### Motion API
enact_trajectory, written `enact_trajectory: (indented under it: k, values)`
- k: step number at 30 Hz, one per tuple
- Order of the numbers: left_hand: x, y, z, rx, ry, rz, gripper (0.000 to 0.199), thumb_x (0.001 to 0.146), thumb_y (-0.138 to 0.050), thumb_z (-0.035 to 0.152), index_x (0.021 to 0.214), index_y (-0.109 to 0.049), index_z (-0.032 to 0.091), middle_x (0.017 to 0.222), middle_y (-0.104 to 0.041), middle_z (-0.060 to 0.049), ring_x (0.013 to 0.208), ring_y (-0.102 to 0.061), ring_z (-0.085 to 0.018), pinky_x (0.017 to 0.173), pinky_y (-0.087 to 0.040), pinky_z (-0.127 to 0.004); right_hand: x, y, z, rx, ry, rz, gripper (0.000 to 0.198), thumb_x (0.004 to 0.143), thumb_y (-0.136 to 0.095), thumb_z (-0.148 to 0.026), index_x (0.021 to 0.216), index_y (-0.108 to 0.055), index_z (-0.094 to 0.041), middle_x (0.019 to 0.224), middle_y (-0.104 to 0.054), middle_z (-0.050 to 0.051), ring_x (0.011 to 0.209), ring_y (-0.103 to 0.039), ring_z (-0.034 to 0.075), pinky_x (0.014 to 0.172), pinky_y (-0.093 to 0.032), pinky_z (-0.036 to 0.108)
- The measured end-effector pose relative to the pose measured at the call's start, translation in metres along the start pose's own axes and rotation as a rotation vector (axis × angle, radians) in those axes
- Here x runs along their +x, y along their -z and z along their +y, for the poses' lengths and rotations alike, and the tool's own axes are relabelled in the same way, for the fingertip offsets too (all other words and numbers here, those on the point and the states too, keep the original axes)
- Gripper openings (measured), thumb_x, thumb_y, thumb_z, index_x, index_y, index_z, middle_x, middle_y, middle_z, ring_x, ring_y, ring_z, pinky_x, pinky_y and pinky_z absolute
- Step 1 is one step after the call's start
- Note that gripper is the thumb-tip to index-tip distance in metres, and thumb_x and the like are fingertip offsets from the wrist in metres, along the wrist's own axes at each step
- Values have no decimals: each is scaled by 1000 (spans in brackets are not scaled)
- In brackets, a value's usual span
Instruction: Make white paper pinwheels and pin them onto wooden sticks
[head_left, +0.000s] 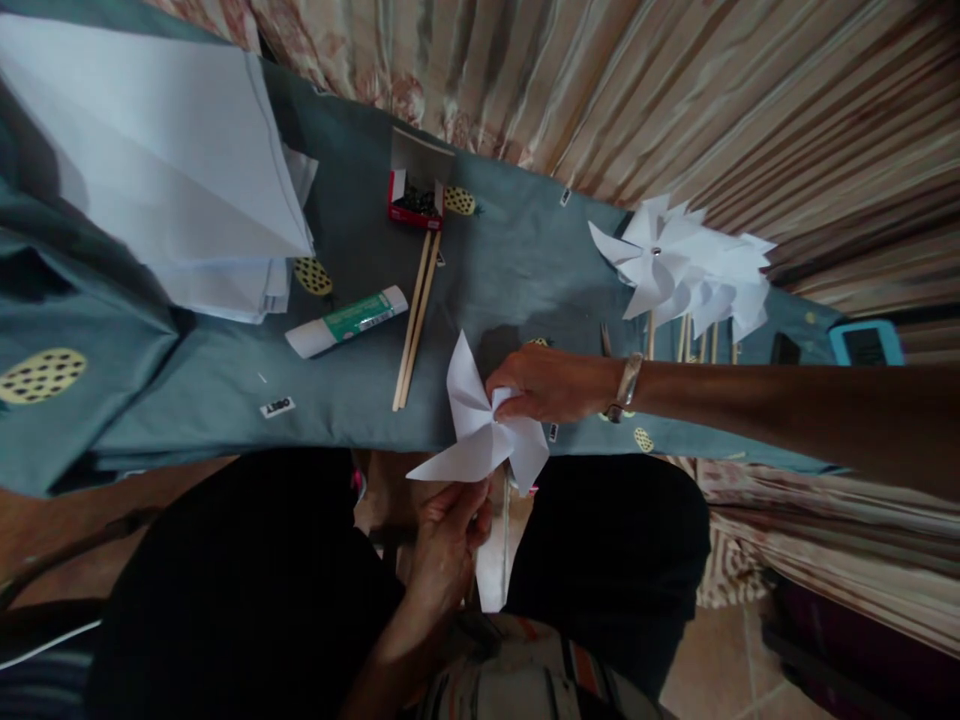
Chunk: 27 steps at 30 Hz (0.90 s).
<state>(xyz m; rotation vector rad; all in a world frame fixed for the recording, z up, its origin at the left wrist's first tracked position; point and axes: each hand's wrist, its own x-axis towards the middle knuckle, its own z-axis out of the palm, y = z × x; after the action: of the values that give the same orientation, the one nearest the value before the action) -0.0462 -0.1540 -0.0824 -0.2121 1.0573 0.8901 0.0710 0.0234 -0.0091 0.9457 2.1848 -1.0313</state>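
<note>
A white paper pinwheel [480, 440] is held over the table's front edge, its blades fanned out. My right hand [551, 383], wearing a metal bracelet, comes in from the right and presses thumb and fingers at the pinwheel's centre. Just below the blades, my left hand [448, 535] is closed, apparently round the pinwheel's stick, which the fingers mostly hide. Two wooden sticks [418, 320] lie left of the pinwheel. Above them stands an opened small red box [416, 205] of dark pins or tacks.
A glue stick [347, 322] lies left of the wooden sticks. White paper sheets [165, 150] are stacked at far left. Several finished pinwheels [690, 255] lie at the right, near scissors [606, 338] and a blue-framed device [868, 345]. A pleated curtain [600, 80] borders the green tablecloth [510, 240].
</note>
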Motion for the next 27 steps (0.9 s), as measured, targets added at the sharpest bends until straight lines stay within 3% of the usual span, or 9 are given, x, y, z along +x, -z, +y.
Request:
enact_trajectory:
  k: [27]
  values:
    - [-2,-6,4,-27,71,30,48,39,-94,44,67,-73,12,60,-55,3,43,-32,0,40,-16,-16,9,4,-4,-82,-88,-60,17,83,-65,-23,90,-76,-12,85,-77,11,81,-70,20,61,-33,23]
